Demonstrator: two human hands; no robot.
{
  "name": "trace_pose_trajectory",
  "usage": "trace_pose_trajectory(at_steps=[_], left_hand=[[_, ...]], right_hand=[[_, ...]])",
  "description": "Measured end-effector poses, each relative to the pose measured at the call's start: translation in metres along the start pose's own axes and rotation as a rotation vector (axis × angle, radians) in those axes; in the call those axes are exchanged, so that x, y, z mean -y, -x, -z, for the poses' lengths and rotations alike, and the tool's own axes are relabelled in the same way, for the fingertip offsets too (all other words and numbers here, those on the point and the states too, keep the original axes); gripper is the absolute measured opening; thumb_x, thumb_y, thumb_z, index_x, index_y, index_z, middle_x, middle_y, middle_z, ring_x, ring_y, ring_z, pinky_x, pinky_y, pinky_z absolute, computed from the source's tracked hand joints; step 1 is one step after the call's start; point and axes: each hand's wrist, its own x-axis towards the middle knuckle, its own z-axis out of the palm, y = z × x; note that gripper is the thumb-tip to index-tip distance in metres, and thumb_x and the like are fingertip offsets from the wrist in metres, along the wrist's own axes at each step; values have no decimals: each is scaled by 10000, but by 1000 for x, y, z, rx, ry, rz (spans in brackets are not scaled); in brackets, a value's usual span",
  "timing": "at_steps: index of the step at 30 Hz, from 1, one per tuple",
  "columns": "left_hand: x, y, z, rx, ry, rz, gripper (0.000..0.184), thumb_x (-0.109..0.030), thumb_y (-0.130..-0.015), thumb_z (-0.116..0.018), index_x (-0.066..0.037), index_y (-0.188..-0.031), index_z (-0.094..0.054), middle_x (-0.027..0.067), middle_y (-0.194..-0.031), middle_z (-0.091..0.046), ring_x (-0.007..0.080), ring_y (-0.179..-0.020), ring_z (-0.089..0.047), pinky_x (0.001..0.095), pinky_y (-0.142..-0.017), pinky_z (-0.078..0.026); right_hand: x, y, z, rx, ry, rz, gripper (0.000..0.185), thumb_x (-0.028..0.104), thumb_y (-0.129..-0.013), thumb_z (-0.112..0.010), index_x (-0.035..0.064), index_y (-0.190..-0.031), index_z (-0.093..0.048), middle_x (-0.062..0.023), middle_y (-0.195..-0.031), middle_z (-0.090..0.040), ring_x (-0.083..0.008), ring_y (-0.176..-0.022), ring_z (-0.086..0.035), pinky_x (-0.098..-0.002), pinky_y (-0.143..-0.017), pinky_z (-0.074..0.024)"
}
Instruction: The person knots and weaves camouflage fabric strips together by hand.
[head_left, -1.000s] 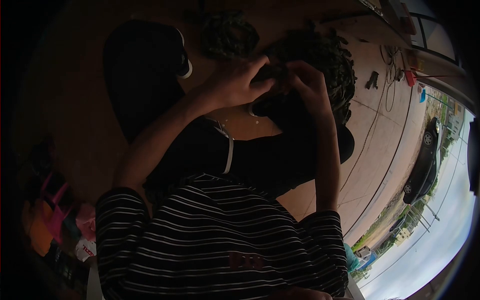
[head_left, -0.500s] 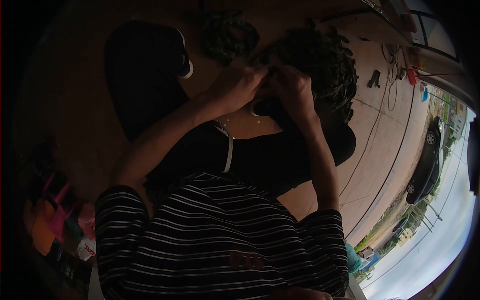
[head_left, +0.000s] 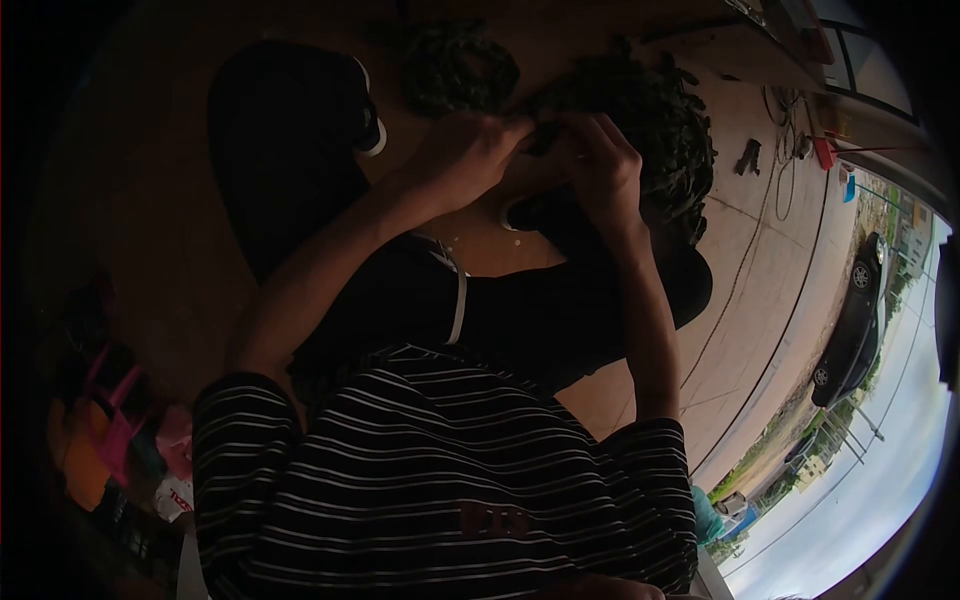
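My left hand [head_left: 478, 150] is closed in a pinch, fingertips pointing right. My right hand [head_left: 603, 160] faces it, its fingers bent and pinched together. Between the fingertips is something small and dark that I cannot make out in the shade. Just beyond and to the right of my hands lies a large heap of dark green, leaf-like strips [head_left: 650, 130], perhaps netting or garland. A smaller ring-shaped bundle of the same dark material [head_left: 460, 70] rests on the floor beyond my left hand.
My bent legs in dark trousers [head_left: 560, 310] are spread below my hands. On the tiled floor [head_left: 740, 260] at right lie a cable [head_left: 785, 170], a small dark object [head_left: 748, 157] and a red dustpan [head_left: 824, 153]. Colourful bags [head_left: 120, 420] are at left. A car [head_left: 850, 320] stands outside.
My right hand has shifted slightly right and turned, its fingers lifting a little. My left hand has moved slightly left. The heap and the bundle look unchanged.
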Motion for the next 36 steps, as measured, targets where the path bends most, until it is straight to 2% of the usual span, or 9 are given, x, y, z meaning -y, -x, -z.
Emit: trace_pose_trajectory(at_steps=[10, 13, 15, 16, 18, 19, 21, 30, 36], left_hand=[[-4, 1, 3, -21, -45, -7, 85, -10, -945, -648, -3, -1021, -684, 152, -819, -745, 292, -768, -769, 405, -668, -619], [1, 2, 0, -17, -87, -50, 84, -8, -937, -655, -15, -1015, -685, 131, -842, -750, 276, -796, -769, 401, -694, -616], [4, 1, -1, -41, -144, -69, 88, -4, -935, -655, -22, -1015, -686, 119, -847, -750, 266, -795, -767, 391, -700, -612], [5, 1, -2, -65, -199, -87, 93, -1, -932, -655, -28, -1015, -686, 107, -852, -751, 255, -794, -765, 381, -706, -608], [4, -1, -2, -71, -199, -93, 110, -6, -939, -662, -22, -1046, -683, 108, -854, -752, 260, -817, -766, 390, -719, -610], [3, -1, -1, -75, -197, -98, 132, -11, -945, -669, -15, -1077, -679, 109, -856, -752, 265, -840, -767, 399, -733, -612], [2, -4, 1, -101, -218, -120, 134, -44, -945, -687, -28, -1078, -688, 89, -829, -748, 235, -799, -761, 377, -719, -606], [1, -4, 4, -151, -223, -146, 145, -82, -946, -716, -42, -1084, -696, 64, -781, -741, 205, -748, -751, 358, -684, -597], [0, 4, 8, -44, 18, 84, 160, -115, -989, -690, -8, -1106, -670, 131, -811, -730, 293, -774, -746, 405, -693, -581]], right_hand=[[0, -4, -4, -66, 223, 288, 292, -14, -807, -744, 73, -1085, -729, -45, -965, -735, -217, -861, -766, -328, -631, -622], [0, 0, -3, 38, 193, 218, 253, -1, -835, -747, 42, -1083, -726, -64, -983, -741, -227, -866, -770, -328, -631, -619], [-2, 4, -3, 104, -67, -96, 240, 22, -876, -744, 8, -1114, -728, -79, -997, -748, -194, -873, -770, -307, -650, -616], [-3, 5, -1, 103, -67, -94, 240, 22, -876, -744, 8, -1114, -728, -79, -997, -748, -194, -873, -770, -307, -650, -616], [-6, 6, 6, 187, -270, -424, 248, 88, -964, -709, -26, -1184, -708, -87, -998, -746, -152, -884, -751, -284, -719, -604], [-7, 6, 8, 186, -268, -423, 248, 88, -964, -709, -26, -1184, -708, -87, -998, -746, -152, -884, -751, -284, -719, -604], [-9, 6, 13, 247, -693, -615, 306, 170, -1030, -671, -36, -1256, -680, -79, -1009, -735, -131, -908, -728, -276, -795, -589], [-15, 7, 19, 382, -1034, -652, 320, 227, -1085, -617, -7, -1303, -636, -39, -1015, -710, -128, -971, -705, -294, -886, -568], [-9, 5, 12, 333, -716, -443, 274, 159, -1048, -677, 22, -1284, -644, -51, -1047, -721, -113, -1039, -677, -294, -914, -549]])
